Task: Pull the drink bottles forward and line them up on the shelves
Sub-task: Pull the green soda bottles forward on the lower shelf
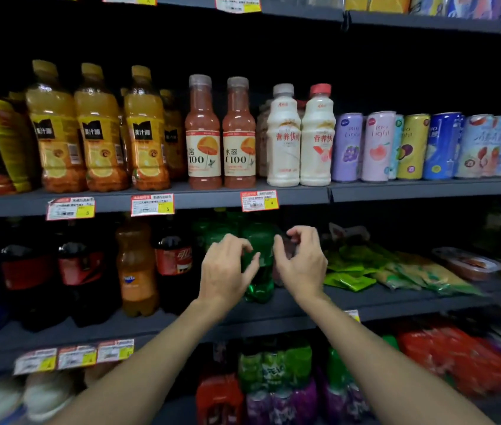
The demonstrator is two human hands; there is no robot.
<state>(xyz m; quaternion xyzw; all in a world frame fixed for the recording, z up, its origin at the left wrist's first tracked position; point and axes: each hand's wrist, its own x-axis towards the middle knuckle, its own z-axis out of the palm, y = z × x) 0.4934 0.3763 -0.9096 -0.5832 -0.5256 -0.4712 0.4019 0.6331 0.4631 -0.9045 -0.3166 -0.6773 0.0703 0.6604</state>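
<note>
On the middle shelf (pixel 396 297) a green soda bottle (pixel 261 273) stands between my two hands, with more green bottles (pixel 221 228) in the dark behind it. My left hand (pixel 227 268) curls round the green bottle's left side, thumb on its front. Just right of it, my right hand (pixel 303 262) curls round a dark purple bottle (pixel 286 256), which it mostly hides. Left of my hands stand an orange soda bottle (pixel 135 268) and several cola bottles (pixel 172 259), some set further back than others.
The upper shelf (pixel 181 197) holds rows of orange juice bottles (pixel 102 133), pink juice bottles (pixel 203 136), white milk drinks (pixel 283 139) and cans (pixel 378 145). Green snack packets (pixel 366 268) lie right of my hands. The lower shelf carries multipacks of bottles (pixel 273 372).
</note>
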